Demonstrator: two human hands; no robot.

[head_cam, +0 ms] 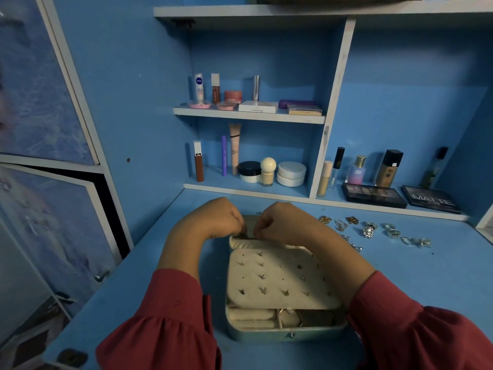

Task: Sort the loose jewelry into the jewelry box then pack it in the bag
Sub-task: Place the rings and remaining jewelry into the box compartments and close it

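An open jewelry box (286,334) lies on the blue desk in front of me. Its cream earring panel (280,279) holds several studs. My left hand (216,218) and my right hand (280,221) meet at the box's far edge, fingers curled, pinching a small piece of jewelry (244,235) between them over the lid pocket. Loose jewelry lies in a row to the right: gold earrings (325,219), silver hoops (341,225), rings (369,230) and more silver pieces (416,241). No bag is in view.
Cosmetics fill the shelves behind: tubes, jars and bottles (266,170). Two eyeshadow palettes (373,195) lie at the desk's back right. A cupboard door (48,236) stands at the left.
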